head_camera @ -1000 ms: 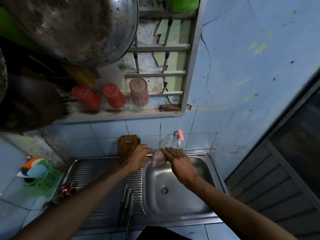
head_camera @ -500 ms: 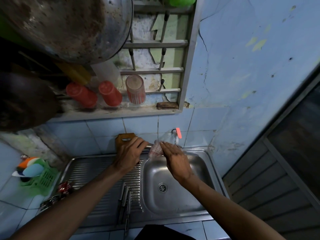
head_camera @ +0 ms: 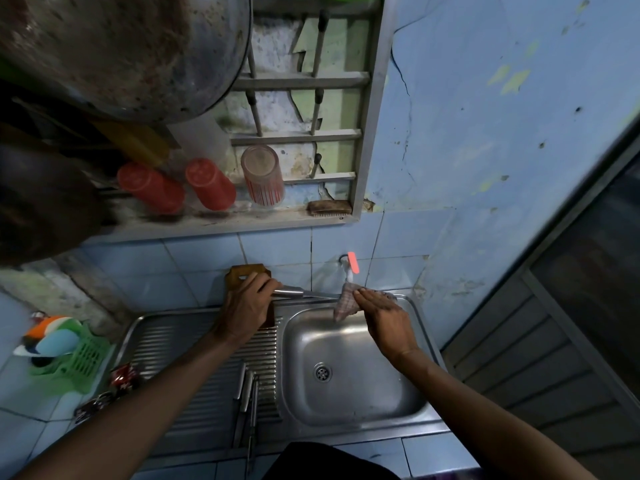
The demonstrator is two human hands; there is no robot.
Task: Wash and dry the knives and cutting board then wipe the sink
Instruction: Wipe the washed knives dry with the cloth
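Note:
My left hand (head_camera: 246,306) grips the handle of a knife (head_camera: 301,292) held level above the back rim of the steel sink (head_camera: 353,407). The blade points right into a checked cloth (head_camera: 346,303), which my right hand (head_camera: 384,317) holds pinched around the blade tip. A brown wooden cutting board (head_camera: 247,271) stands against the tiled wall behind my left hand. Several more knives (head_camera: 247,403) lie on the ridged drainboard (head_camera: 180,344) near the front edge.
A tap with a red lever (head_camera: 351,266) sticks out of the wall just above the cloth. A green basket (head_camera: 74,358) with sponges sits at the left. Upturned cups (head_camera: 211,183) stand on the window ledge. A big metal pan (head_camera: 121,53) hangs overhead.
My right hand has slid the cloth to the right along the blade toward its tip, baring more of the knife. My left hand keeps the handle near the cutting board.

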